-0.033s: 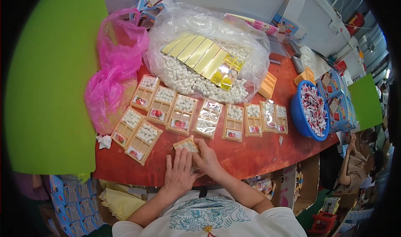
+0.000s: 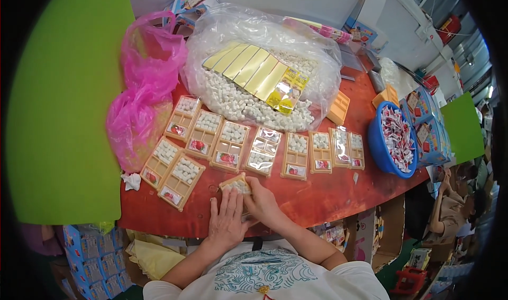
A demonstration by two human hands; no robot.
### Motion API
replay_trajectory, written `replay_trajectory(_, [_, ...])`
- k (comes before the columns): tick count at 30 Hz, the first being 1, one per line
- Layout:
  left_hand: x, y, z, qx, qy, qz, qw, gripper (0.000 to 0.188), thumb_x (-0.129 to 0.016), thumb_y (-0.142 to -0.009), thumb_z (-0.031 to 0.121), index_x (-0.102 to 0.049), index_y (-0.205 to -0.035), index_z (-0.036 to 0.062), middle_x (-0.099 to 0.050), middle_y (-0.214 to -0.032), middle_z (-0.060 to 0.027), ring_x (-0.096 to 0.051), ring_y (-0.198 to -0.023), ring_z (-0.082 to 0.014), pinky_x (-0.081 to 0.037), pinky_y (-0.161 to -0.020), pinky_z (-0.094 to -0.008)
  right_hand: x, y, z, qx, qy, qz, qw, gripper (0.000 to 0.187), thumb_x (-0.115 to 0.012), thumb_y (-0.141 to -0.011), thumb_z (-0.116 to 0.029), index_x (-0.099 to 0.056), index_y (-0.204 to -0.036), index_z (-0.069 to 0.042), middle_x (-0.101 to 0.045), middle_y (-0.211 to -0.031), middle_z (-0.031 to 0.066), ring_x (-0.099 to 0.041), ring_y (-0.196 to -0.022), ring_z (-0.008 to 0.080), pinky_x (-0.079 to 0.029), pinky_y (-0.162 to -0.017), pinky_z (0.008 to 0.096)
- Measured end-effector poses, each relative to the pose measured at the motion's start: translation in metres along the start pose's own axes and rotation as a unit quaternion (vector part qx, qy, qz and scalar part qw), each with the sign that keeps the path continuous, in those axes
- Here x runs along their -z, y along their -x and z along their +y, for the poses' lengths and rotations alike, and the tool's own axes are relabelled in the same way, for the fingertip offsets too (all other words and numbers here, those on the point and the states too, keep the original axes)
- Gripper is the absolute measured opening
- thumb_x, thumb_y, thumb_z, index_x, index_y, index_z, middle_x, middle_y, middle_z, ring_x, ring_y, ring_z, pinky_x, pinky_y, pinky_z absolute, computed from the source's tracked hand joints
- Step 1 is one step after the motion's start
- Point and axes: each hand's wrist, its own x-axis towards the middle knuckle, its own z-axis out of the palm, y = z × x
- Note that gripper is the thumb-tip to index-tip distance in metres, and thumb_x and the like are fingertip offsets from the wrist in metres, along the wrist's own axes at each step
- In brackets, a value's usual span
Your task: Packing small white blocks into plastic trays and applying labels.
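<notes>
Near the table's front edge, a small tan compartment tray [image 2: 235,184] with white pieces in its far end lies under my hands. My left hand [image 2: 228,221] rests across it, its fingers stretched out flat over the top and the little finger off the left side. My right hand [image 2: 263,202] grips the tray's right side, thumb and fingers closed at the edge. The tray's near part is hidden by my hands. Beyond stands a curved row of similar trays [image 2: 233,145], several under clear covers, holding white pieces and small strawberry-printed packets.
A big clear bag [image 2: 317,46] of small white pieces, with a yellow printed sheet [image 2: 248,70] on it, lies behind the trays. Left is a pink plastic bag [image 2: 145,109]; right, a blue basin [image 2: 377,152] of packets beside printed boxes [image 2: 431,136]. A person [image 2: 450,210] sits far right.
</notes>
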Motion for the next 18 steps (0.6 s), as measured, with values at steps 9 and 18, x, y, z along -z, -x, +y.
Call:
replay_trajectory(9, [0.006,-0.003,-0.002,-0.013,-0.056,-0.042,0.997,0.077,-0.063,-0.084,0.042,-0.037,-0.144,0.0013,-0.026,-0.153,-0.0231,-0.018,-0.144,-0.0404,-0.018,-0.108,-0.0667,0.077,-0.104,-0.012,0.179,0.301,0.156,0.924,0.023,-0.065,-0.080,-0.005,-0.058,-0.102,-0.001,-0.056,-0.091,0.0177,-0.057,-0.085,0.0363,-0.047,-0.075,0.0459])
replay_trajectory(18, [0.003,-0.004,-0.005,-0.030,-0.033,-0.041,0.998,0.079,-0.069,-0.079,0.040,-0.041,-0.142,0.0023,-0.027,-0.152,-0.0250,-0.020,-0.143,-0.0436,-0.018,-0.106,-0.0684,0.098,-0.231,0.071,0.158,0.482,0.119,0.853,0.013,-0.061,-0.080,-0.014,-0.062,-0.087,-0.003,-0.059,-0.097,0.0151,-0.060,-0.093,0.0312,-0.049,-0.081,0.0431])
